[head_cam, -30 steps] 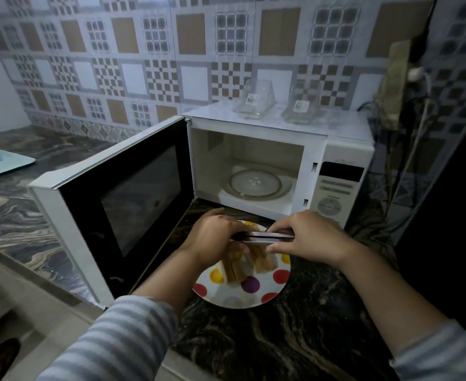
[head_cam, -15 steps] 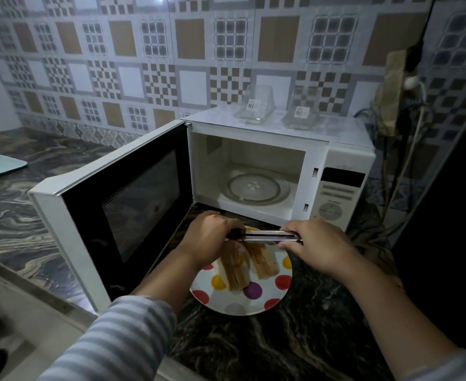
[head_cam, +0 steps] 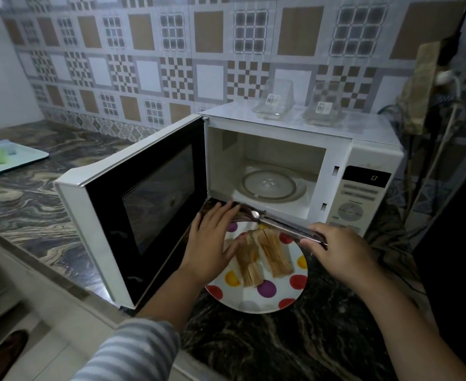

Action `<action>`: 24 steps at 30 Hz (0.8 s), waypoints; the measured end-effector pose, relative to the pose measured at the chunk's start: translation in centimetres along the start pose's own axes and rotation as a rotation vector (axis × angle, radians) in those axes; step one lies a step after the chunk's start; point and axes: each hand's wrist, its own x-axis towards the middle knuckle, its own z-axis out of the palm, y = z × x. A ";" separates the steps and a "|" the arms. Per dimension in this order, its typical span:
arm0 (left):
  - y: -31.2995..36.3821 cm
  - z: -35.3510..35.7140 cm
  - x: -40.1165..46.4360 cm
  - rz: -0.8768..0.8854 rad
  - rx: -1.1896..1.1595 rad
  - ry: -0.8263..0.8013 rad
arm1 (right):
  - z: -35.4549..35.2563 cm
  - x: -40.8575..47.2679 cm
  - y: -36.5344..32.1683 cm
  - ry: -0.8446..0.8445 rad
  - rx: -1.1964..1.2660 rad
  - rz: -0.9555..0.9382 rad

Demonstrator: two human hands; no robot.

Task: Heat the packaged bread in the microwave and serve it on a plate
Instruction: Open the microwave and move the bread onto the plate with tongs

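Note:
A white plate (head_cam: 265,299) with coloured dots sits on the dark counter in front of the microwave. Two sandwich halves of bread (head_cam: 274,253) lie side by side on it. My left hand (head_cam: 212,243) hovers over the plate's left side with straight fingers, beside the left piece. My right hand (head_cam: 336,248) grips metal tongs (head_cam: 278,224) that slant up and left above the plate. The white microwave (head_cam: 363,188) stands with its door (head_cam: 144,204) swung wide to the left and its glass turntable (head_cam: 270,185) bare.
Two clear plastic sandwich packages (head_cam: 276,103) (head_cam: 322,108) stand on top of the microwave. A pale tray (head_cam: 14,163) with greenish items lies far left on the counter. Cables (head_cam: 443,149) hang at the right beside a dark appliance.
My left hand has let go of the tongs' tip and spread flat over the plate. My right hand has drawn the tongs back to the right, tilted.

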 end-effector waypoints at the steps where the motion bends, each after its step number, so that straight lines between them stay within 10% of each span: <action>1: -0.2 0.8 -0.7 -0.076 -0.035 -0.002 | 0.4 0.0 0.3 0.034 0.000 0.029; 7: -1.3 5.0 -5.1 -0.496 -0.059 -0.145 | 2.0 -2.3 -0.3 0.129 0.088 0.091; 24: -2.5 5.0 -7.3 -0.443 0.085 -0.272 | 11.7 -8.2 -8.1 0.040 -0.067 -0.081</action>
